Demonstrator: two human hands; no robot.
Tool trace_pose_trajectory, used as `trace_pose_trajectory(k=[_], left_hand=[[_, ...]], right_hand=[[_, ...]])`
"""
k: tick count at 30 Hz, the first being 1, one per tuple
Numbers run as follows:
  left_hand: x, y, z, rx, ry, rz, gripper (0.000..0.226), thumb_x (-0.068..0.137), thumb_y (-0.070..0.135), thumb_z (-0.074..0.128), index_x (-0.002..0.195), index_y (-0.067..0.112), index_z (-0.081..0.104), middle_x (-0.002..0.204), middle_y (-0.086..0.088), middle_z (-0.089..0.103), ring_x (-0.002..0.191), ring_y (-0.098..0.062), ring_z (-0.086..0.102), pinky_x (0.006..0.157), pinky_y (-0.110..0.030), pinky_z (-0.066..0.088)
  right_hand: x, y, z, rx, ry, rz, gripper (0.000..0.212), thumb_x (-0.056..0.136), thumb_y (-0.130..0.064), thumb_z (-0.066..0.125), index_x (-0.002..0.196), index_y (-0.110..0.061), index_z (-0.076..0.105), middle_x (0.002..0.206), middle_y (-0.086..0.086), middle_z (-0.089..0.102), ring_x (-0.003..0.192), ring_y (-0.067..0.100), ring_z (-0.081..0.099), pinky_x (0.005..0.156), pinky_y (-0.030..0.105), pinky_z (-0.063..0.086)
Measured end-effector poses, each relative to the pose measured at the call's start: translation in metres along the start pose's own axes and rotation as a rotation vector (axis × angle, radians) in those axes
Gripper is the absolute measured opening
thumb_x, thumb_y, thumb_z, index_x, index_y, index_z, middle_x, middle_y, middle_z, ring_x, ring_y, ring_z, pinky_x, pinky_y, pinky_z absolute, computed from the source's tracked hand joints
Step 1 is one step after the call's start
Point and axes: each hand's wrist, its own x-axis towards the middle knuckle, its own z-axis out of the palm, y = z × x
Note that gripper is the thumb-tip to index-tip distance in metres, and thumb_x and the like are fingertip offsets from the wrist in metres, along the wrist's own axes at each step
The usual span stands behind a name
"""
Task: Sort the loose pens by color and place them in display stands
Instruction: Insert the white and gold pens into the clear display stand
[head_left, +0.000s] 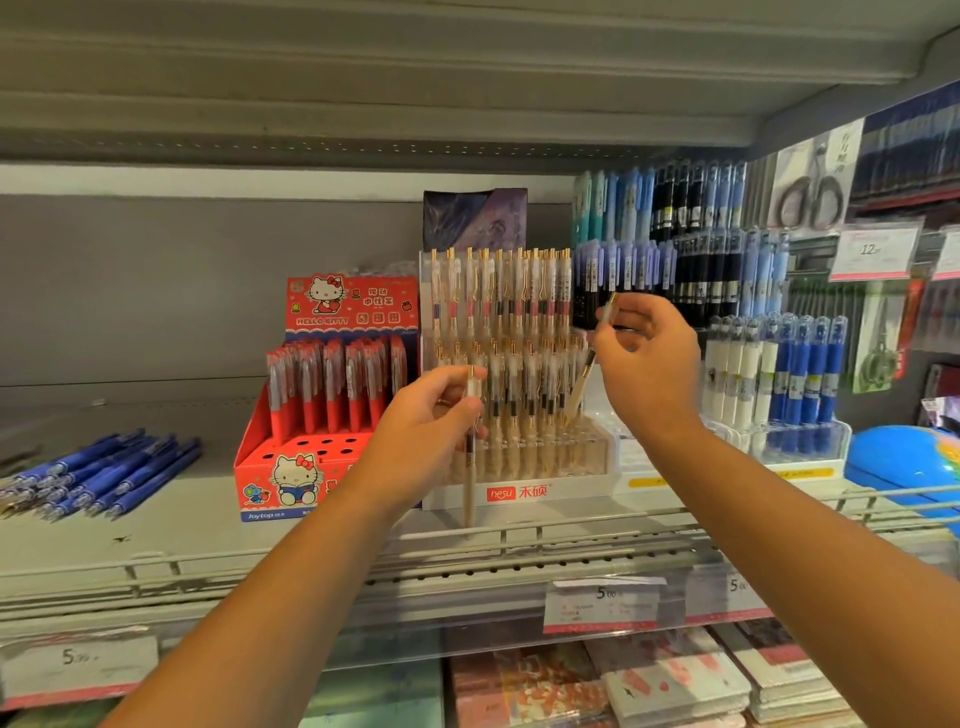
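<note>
A clear tiered display stand (524, 491) with a red logo holds several cream pens with gold clips in the middle of the shelf. My left hand (434, 431) grips one cream pen (470, 467) upright in front of the stand's left side. My right hand (649, 358) pinches a second cream pen (584, 374) tilted, its tip down at the stand's front right holes. A red cartoon-cat stand (291, 467) with red pens sits to the left. Loose blue pens (98, 475) lie in a pile at the far left of the shelf.
A white stand (779, 457) with white and blue pens is at the right, with racks of blue, purple and black pens (670, 244) behind. A blue globe (909, 462) sits far right. A wire rail (467, 551) edges the shelf; price tags and notebooks lie below.
</note>
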Motion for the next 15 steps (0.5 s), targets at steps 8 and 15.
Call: trace_pose_trajectory(k=[8,15], left_hand=[[-0.001,0.000,-0.002,-0.003,0.097,0.052,0.028,0.092,0.010,0.065,0.113,0.029,0.065,0.096,-0.002,0.066,0.082,-0.009,0.069,0.065,-0.017,0.054],[-0.003,0.003,-0.002,0.041,0.126,0.078,0.032,0.090,0.010,0.068,0.103,0.038,0.065,0.091,0.001,0.067,0.081,-0.009,0.070,0.066,-0.022,0.057]], right_hand=[[-0.008,0.011,0.004,-0.257,-0.285,-0.005,0.022,0.088,-0.013,0.068,0.107,-0.021,0.060,0.088,-0.018,0.058,0.080,-0.004,0.057,0.059,0.003,0.043],[-0.009,0.011,0.002,-0.305,-0.350,0.053,0.020,0.088,-0.015,0.067,0.107,-0.018,0.060,0.085,-0.011,0.059,0.073,0.002,0.057,0.057,0.008,0.040]])
